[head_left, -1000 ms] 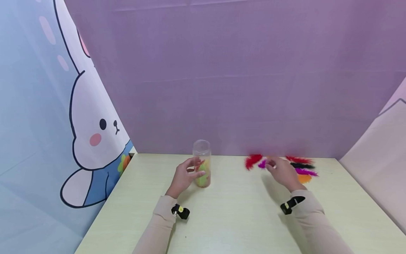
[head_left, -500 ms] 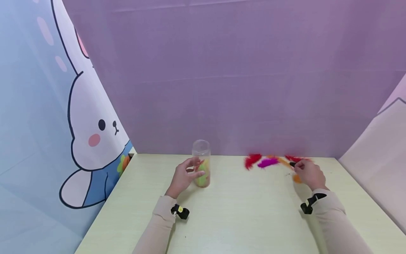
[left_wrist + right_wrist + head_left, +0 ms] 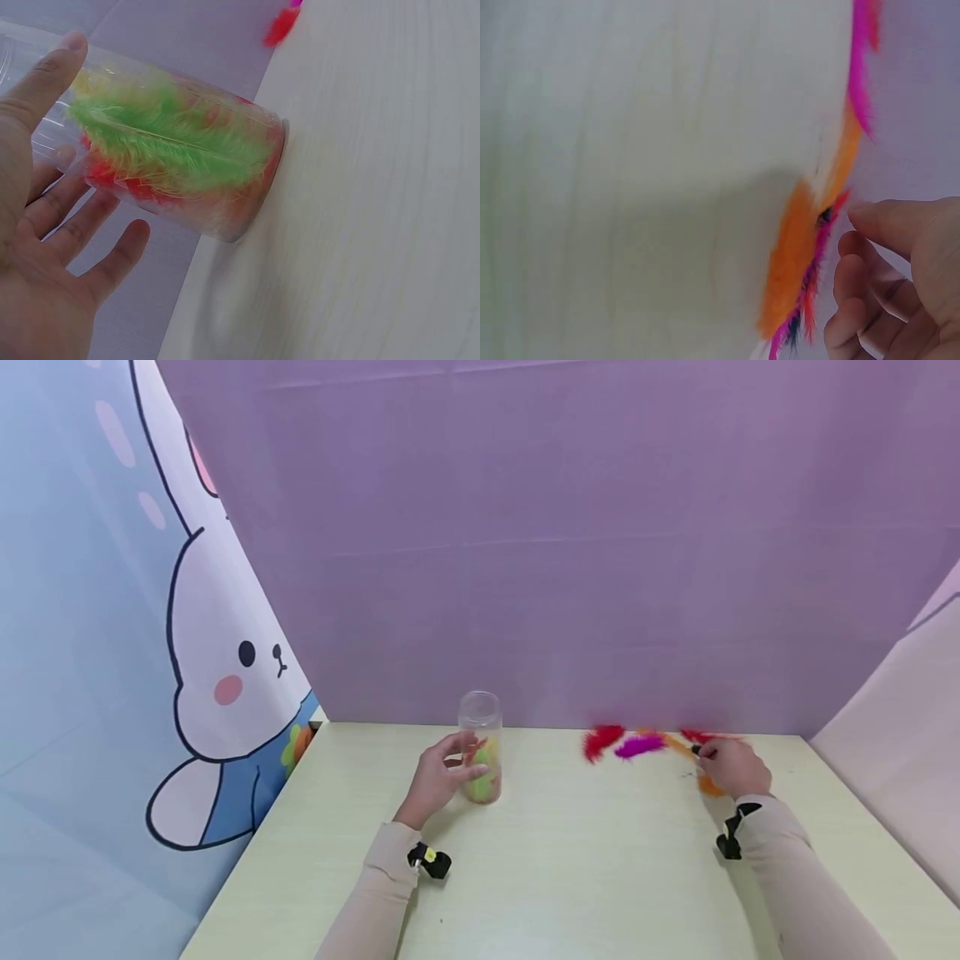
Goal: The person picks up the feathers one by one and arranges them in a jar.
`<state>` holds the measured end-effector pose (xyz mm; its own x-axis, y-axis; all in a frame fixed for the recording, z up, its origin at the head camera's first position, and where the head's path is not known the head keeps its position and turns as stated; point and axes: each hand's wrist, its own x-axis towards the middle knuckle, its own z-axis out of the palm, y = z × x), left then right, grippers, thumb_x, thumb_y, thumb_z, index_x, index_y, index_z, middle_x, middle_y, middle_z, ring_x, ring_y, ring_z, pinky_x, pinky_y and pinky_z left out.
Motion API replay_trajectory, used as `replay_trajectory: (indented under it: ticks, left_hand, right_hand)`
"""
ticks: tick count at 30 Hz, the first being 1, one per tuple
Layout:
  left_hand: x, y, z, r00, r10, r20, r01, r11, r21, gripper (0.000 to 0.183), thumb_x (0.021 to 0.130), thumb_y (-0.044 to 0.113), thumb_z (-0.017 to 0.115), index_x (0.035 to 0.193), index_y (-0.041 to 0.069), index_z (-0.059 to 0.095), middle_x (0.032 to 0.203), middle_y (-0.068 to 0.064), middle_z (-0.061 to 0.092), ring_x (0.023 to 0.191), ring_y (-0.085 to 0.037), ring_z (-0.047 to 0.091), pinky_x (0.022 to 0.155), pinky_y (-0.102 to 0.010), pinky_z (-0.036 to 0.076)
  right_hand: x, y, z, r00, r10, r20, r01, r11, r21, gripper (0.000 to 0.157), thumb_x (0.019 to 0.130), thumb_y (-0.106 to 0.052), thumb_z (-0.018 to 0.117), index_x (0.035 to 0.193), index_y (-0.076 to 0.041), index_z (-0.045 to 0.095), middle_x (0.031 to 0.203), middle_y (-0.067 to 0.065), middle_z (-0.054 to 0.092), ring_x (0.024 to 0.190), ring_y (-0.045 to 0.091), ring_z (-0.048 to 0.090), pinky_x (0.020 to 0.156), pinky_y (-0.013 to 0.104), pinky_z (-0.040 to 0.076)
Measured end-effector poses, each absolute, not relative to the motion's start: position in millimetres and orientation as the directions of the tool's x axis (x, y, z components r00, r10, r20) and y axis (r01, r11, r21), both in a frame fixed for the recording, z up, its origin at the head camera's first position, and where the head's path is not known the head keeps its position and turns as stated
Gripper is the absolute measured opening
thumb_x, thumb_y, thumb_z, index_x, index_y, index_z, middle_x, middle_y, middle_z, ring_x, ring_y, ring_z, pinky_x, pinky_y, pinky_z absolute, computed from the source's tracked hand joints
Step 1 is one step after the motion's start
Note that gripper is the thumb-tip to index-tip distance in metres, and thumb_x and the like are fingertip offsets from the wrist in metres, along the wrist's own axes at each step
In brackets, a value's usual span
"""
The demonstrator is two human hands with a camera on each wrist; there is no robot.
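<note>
In the head view my left hand (image 3: 442, 777) holds a clear jar (image 3: 481, 710) standing upright on the table. Thumb and fingers lie on either side of it. Inside the jar are green, yellow and red feathers; a green feather (image 3: 172, 142) shows best in the left wrist view. My right hand (image 3: 735, 767) is over the right group of feathers, thumb and index finger close together with nothing visible between them. Beside its fingertips lie an orange feather (image 3: 787, 262), a magenta one (image 3: 821, 244) and dark and red ones. The hand partly hides this group in the head view.
Left of the right hand lie a red feather (image 3: 602, 742), a magenta feather (image 3: 640, 745) and a slim orange feather (image 3: 678, 746), near the back edge of the pale table (image 3: 570, 860). A purple cloth (image 3: 562, 568) hangs behind that edge.
My right hand has moved right, from the left magenta feather to the right group, then stayed nearly still. My left hand and the jar have not visibly moved.
</note>
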<state>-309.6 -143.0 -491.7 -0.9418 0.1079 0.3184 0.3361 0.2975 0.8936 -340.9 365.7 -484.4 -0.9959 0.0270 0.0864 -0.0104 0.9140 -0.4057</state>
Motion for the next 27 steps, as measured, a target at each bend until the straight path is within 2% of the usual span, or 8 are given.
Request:
replay_trajectory:
  ticks: [7,12,15,19,23,27]
  left_hand:
    - [-310,-143,-492,-0.941,0.110,0.320,0.339,0.303,0.891,0.062,0.081,0.023,0.088,0.135,0.006,0.063,0.126,-0.006,0.072,0.120,-0.026,0.065,0.101,-0.046,0.057]
    - [-310,-143,-493,-0.939,0.112,0.324,0.343,0.284,0.895,0.063,0.080,0.024,0.089,0.135,0.005,0.063,0.126,-0.006,0.073,0.120,-0.028,0.066,0.101,-0.049,0.056]
    - [-310,-142,-492,-0.937,0.117,0.329,0.348,0.282,0.894,0.064,0.080,0.026,0.088,0.135,0.005,0.063,0.126,-0.007,0.073,0.119,-0.028,0.066,0.101,-0.050,0.056]
    - [-309,-143,-491,-0.937,0.119,0.328,0.348,0.305,0.886,0.062,0.081,0.027,0.088,0.135,0.007,0.063,0.126,-0.006,0.073,0.119,-0.025,0.066,0.100,-0.045,0.058]
    - [-309,-144,-491,-0.936,0.121,0.330,0.352,0.309,0.884,0.064,0.081,0.028,0.088,0.136,0.006,0.063,0.126,-0.006,0.072,0.119,-0.026,0.066,0.100,-0.044,0.058]
    - [-310,-145,-492,-0.937,0.117,0.329,0.349,0.296,0.889,0.064,0.080,0.027,0.089,0.135,0.007,0.064,0.126,-0.007,0.072,0.119,-0.027,0.066,0.100,-0.046,0.058]
  right_hand:
    - [-351,365,-492,-0.996,0.035,0.078,0.005,0.933,-0.360,0.012,0.090,-0.016,0.060,0.091,-0.013,0.072,0.086,0.010,0.067,0.070,0.031,0.060,0.051,0.040,0.044]
    - [-357,368,-496,-0.997,0.039,0.073,0.012,0.943,-0.333,0.011,0.087,-0.014,0.061,0.090,-0.013,0.071,0.088,0.012,0.069,0.072,0.034,0.062,0.052,0.043,0.047]
    - [-356,372,-497,-0.996,0.044,0.080,0.015,0.943,-0.333,0.011,0.089,-0.016,0.061,0.089,-0.013,0.071,0.085,0.011,0.069,0.070,0.032,0.061,0.051,0.042,0.046]
    - [-353,376,-495,-0.992,0.061,0.112,0.019,0.940,-0.342,0.014,0.089,-0.018,0.055,0.085,-0.015,0.069,0.077,0.009,0.064,0.066,0.030,0.059,0.049,0.039,0.042]
    - [-346,378,-486,-0.984,0.098,0.149,0.039,0.933,-0.356,0.016,0.093,-0.019,0.053,0.090,-0.012,0.067,0.078,0.014,0.065,0.067,0.035,0.060,0.049,0.041,0.044]
    - [-337,375,-473,-0.972,0.126,0.196,0.045,0.927,-0.372,0.018,0.098,-0.022,0.057,0.099,-0.008,0.068,0.086,0.019,0.069,0.069,0.039,0.062,0.050,0.044,0.046]
